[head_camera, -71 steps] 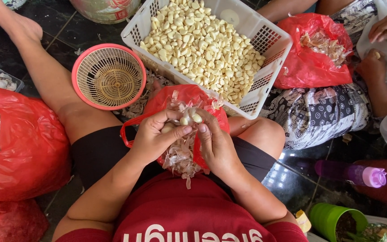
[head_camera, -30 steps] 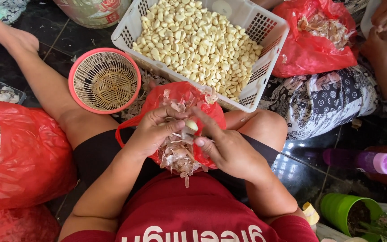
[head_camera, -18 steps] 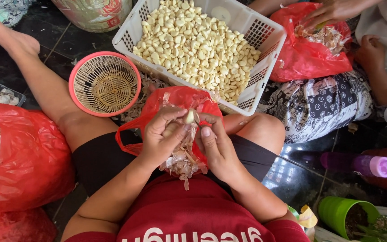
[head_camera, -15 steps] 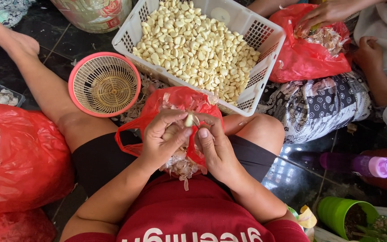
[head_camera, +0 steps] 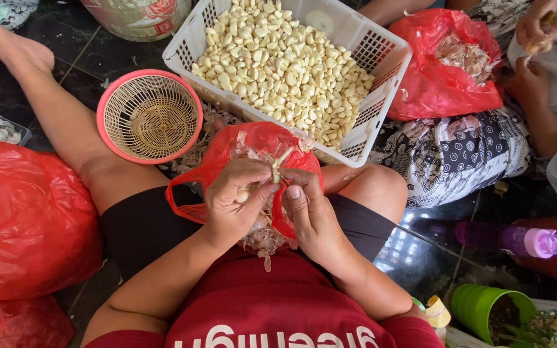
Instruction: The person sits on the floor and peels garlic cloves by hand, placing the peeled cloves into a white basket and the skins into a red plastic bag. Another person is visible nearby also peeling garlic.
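Centre of frame: left hand [head_camera: 236,200], fingers curled and closed around a garlic clove [head_camera: 246,191] that shows pale between thumb and fingers. Right hand [head_camera: 309,209] just beside it, fingertips pinched on a strip of garlic skin [head_camera: 280,161] that rises from the clove. Both hands touch at the fingertips, held over the lap.

Directly under the hands: small red plastic bag [head_camera: 253,145], mouth open, holding papery garlic skins — some spill over its lower edge onto the red shirt [head_camera: 272,309].

Upper centre: white plastic basket [head_camera: 381,58], slotted walls, heaped with peeled garlic cloves [head_camera: 278,64]; its near wall lies just above the small red bag.

Upper left of centre: round pink strainer [head_camera: 149,116] with a cream mesh, lying on the dark tiled floor [head_camera: 414,258] beside the bare leg, near the basket's lower left corner. Loose skins lie between strainer and basket.

Left edge: large red sack [head_camera: 40,225], bulging, skins visible at its open left side. A second red bag [head_camera: 14,322] sits below it in the lower left corner.

Upper right: another red bag of skins [head_camera: 446,71], resting against a second person's patterned cloth [head_camera: 459,154]. That person's hands [head_camera: 536,29] are at the upper right corner, holding something small — too blurred to tell what.

Right edge, lower: purple bottle [head_camera: 517,240] lying on its side. Lower right: green pot [head_camera: 485,309] with soil.
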